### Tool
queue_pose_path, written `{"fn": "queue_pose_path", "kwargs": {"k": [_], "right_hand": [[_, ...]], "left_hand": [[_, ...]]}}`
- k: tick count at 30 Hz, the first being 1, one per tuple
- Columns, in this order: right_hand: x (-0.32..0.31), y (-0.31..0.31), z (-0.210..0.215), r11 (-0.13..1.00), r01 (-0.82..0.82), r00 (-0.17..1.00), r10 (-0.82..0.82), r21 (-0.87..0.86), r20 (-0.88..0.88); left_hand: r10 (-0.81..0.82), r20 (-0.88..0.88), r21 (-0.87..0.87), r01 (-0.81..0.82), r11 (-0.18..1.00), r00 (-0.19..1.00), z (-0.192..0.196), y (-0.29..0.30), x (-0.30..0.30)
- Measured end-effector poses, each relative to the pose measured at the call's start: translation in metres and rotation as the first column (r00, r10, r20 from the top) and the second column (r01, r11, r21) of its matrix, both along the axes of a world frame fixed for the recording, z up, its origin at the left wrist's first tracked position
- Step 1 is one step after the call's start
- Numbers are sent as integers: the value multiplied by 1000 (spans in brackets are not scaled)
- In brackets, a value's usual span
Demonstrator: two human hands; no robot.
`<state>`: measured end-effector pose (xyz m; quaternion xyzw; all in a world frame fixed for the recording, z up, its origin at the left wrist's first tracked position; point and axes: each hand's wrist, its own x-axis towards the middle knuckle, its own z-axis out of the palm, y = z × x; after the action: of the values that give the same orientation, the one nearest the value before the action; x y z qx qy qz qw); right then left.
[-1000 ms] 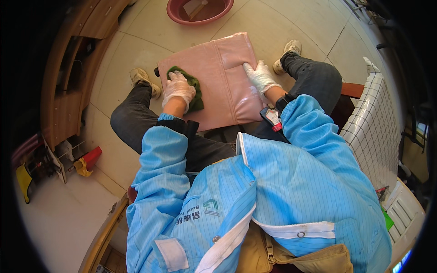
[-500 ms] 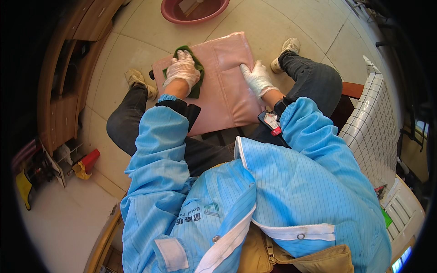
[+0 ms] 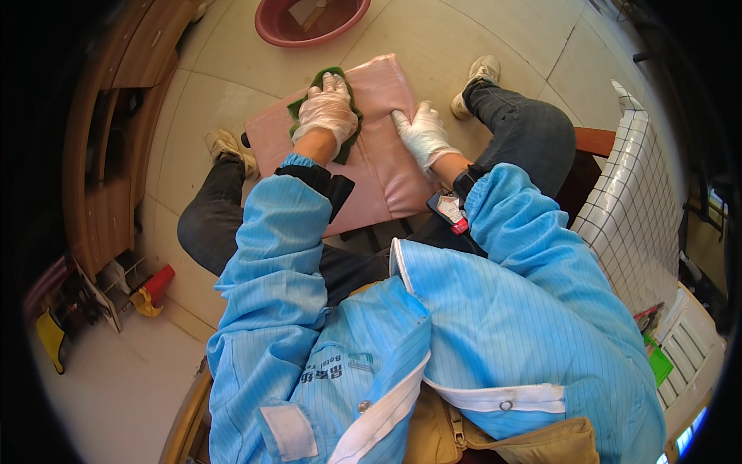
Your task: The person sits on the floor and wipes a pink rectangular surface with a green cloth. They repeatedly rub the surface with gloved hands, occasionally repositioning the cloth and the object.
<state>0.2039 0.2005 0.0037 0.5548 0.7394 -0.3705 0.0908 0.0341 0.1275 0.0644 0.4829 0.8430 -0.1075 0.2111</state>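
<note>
A pink, smooth-covered padded panel (image 3: 379, 174), like a seat cushion with a stitched seam, lies between my knees. My left hand (image 3: 328, 116), in a thin clear glove, presses a green cloth (image 3: 346, 151) onto its left far part, with the fingers bent over the cloth. At the panel's right edge, my right hand (image 3: 423, 138), gloved the same way, has its thumb on the top face and its other fingers over the side. The cover is creased near that thumb. What supports the panel is mostly hidden; dark bars show under its near edge.
A red basin (image 3: 309, 35) with something flat inside stands on the tiled floor beyond the panel. Wooden cabinets (image 3: 108, 170) line the left. To the right are a grid-patterned white sheet (image 3: 630, 185) and a slatted white surface (image 3: 692, 352). A red container (image 3: 160, 284) is at lower left.
My left hand has slid the green cloth to the right across the pink panel. My right hand keeps its place on the edge. The whole view has shifted slightly.
</note>
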Motion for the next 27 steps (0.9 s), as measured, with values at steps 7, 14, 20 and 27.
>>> {"fn": "queue_pose_path", "kwargs": {"k": [7, 14, 20, 27], "right_hand": [[-1, -1, -4, 1000, 8, 1000, -7, 24, -11], [-1, 2, -4, 1000, 9, 1000, -9, 2, -25], [0, 2, -3, 1000, 8, 1000, -9, -1, -28], [2, 2, -3, 1000, -2, 999, 2, 2, -35]], "left_hand": [[-146, 19, 115, 143, 983, 989, 2, 21, 17], [-244, -43, 126, 247, 961, 969, -11, 42, 39], [-147, -114, 47, 153, 987, 983, -8, 45, 42], [50, -34, -10, -50, 999, 998, 7, 33, 29]]}}
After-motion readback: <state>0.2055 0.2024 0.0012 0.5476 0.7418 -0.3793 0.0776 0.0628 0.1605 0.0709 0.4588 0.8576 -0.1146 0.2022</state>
